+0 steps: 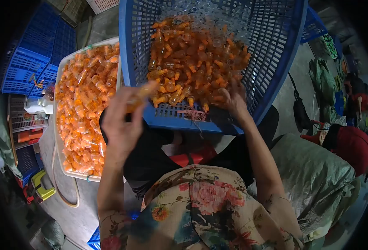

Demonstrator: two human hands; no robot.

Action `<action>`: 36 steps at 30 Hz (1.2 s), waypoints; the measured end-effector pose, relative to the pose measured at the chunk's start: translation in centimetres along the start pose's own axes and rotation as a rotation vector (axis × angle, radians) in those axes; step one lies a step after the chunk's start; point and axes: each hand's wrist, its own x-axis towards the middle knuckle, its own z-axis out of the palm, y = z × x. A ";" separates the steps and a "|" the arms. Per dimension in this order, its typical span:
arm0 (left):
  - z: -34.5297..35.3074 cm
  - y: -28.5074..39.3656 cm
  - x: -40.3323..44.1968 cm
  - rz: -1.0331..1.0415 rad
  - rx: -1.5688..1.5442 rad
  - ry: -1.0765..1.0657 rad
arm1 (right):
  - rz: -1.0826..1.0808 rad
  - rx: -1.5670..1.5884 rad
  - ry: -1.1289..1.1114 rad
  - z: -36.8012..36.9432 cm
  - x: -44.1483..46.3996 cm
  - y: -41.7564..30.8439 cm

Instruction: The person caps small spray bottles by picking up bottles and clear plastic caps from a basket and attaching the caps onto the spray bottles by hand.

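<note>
A large blue basket stands in front of me, holding many small bottles with orange caps and, at its far end, clear pieces. Over its near left corner, my left hand is closed round an orange-capped bottle, slightly blurred. My right hand is inside the basket at the near right, over the bottles; its fingers are smeared by motion, and what they touch is unclear. To the left, a white tub is filled with more orange-capped bottles.
Blue crates are stacked at the far left. A pale hose lies on the floor near a yellow-green object. On the right are a large grey-green sack and a person in a red cap; another person is farther back.
</note>
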 end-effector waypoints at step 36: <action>17.6 -5.3 3.7 -0.248 0.382 -0.812 | -0.080 0.076 0.192 1.9 3.3 1.7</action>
